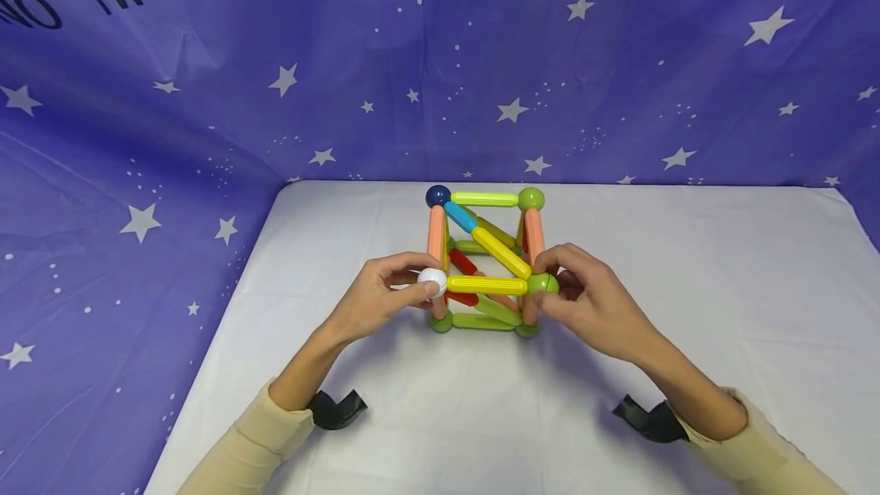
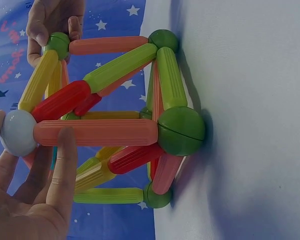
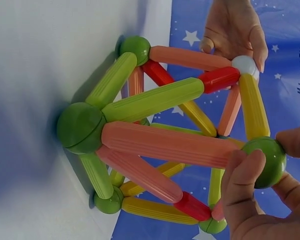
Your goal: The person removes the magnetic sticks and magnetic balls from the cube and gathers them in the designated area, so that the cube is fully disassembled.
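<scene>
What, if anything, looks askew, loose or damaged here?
Nothing plainly stands out. The stick frame stands upright on the table with no visible stick hanging loose; the left hand pinches the white ball, the right hand a green ball.

"What is held by the left hand (image 1: 374, 292)?"
"A white ball (image 1: 428, 278) is pinched there, and a green ball (image 1: 546, 283) is gripped by the right hand (image 1: 596, 308)."
"And between them?"
"Both balls are linked by a yellow rod (image 1: 486, 286), above the white surface (image 1: 440, 418)."

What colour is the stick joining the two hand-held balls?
The stick is yellow; the head view shows it best.
</scene>
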`<state>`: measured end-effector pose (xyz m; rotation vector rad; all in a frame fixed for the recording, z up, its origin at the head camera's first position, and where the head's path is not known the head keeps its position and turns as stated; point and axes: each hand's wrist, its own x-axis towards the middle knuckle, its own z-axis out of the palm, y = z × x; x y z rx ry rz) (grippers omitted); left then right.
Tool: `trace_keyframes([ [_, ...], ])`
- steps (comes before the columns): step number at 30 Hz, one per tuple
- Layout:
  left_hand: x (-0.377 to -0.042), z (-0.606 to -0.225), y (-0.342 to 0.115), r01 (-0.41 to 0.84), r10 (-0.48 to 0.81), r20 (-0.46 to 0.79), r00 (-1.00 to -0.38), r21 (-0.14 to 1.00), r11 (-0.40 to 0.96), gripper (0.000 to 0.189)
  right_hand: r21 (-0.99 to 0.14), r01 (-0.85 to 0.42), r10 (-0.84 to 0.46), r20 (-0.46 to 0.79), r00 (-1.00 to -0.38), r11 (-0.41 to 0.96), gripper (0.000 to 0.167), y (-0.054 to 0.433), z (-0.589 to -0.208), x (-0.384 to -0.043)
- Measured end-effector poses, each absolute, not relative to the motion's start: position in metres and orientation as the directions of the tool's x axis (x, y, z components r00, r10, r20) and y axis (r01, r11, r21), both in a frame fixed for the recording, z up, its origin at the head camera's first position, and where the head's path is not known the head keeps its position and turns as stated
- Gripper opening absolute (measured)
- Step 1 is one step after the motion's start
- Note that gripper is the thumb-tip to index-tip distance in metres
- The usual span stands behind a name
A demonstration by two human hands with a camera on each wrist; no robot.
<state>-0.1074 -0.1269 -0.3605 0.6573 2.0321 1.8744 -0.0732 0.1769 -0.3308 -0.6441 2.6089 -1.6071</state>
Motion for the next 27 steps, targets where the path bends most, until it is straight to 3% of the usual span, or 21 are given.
trace_keyframes([
  [17, -0.1082, -0.3612, -0.1279, 0.119, 0.522, 0.083, -0.849, 0.992, 0.036, 0.037, -0.825, -0.352, -0.355, 0.199, -0.913, 0.443, 0.031, 0.1747, -0.332, -0.0713],
  [27, -0.107, -0.3608, -0.128, 0.106, 0.526, 0.082, -0.846, 0.994, 0.016, 0.034, -0.89, -0.305, -0.286, 0.211, -0.935, 0.34, 0.032, 0.1713, -0.3305, -0.0706],
])
